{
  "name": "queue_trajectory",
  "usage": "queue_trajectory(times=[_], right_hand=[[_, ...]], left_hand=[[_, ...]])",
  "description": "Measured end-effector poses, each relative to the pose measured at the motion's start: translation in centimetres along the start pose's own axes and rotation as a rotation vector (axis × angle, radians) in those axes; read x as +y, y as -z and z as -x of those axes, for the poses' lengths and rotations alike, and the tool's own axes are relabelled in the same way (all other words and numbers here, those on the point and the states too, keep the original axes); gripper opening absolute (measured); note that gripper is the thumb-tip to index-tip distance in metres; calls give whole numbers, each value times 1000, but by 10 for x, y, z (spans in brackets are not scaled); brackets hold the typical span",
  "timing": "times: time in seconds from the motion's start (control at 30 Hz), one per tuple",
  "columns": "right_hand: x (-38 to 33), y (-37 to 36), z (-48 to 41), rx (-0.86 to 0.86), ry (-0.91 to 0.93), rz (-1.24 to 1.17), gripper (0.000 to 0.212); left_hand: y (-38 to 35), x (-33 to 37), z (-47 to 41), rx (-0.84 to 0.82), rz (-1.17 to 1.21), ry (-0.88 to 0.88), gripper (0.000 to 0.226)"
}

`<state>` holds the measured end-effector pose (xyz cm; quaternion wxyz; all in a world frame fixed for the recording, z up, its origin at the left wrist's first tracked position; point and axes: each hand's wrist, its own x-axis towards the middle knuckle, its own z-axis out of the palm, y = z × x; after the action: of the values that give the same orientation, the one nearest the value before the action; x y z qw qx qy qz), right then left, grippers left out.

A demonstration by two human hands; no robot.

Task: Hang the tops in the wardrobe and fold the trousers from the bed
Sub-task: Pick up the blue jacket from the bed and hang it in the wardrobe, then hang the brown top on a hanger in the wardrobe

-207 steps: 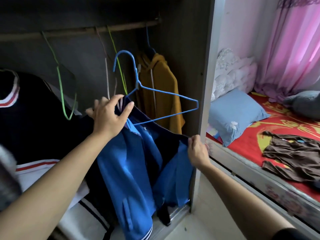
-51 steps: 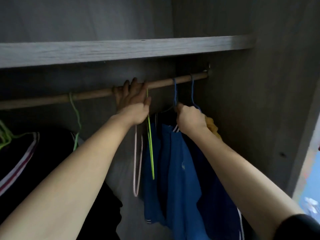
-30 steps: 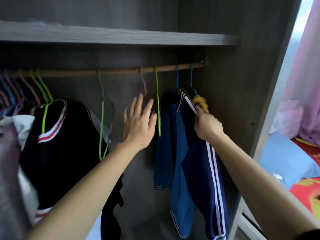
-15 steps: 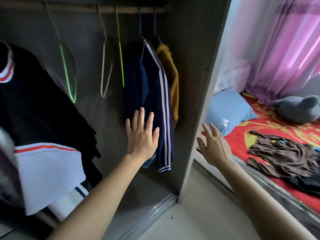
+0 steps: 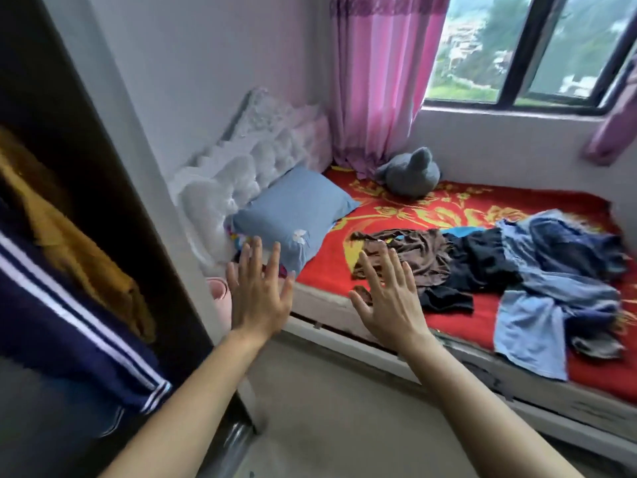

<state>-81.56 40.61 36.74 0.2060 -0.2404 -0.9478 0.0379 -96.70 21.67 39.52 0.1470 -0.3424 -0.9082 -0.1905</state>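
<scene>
A person's left hand (image 5: 259,298) and right hand (image 5: 391,301) are raised side by side above the floor, fingers spread and holding nothing, beside a bed (image 5: 344,308) with a red cover. A brown garment (image 5: 410,251), a black one (image 5: 479,262) and blue clothes (image 5: 558,281) lie crumpled on the cover, near a blue pillow (image 5: 293,210) and a grey plush toy (image 5: 410,174). At left, a navy striped top (image 5: 72,326) and a mustard top (image 5: 76,243) hang in the wardrobe (image 5: 113,174).
</scene>
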Motion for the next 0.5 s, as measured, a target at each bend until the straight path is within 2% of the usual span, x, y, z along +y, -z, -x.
queue_trajectory(times=[0.13,0.3,0.5], right_hand=[[99,9,-16,13,-130,-1,82],[199,10,-49,36,-276,-30,88],[279,-27,-106,18,-383,-24,91]], left_hand=[[-49,93,-62,1,83,-3,68],[-101,177,-128,-27,144,-102,64],[-188,223,-203,-107,183,-171,66]])
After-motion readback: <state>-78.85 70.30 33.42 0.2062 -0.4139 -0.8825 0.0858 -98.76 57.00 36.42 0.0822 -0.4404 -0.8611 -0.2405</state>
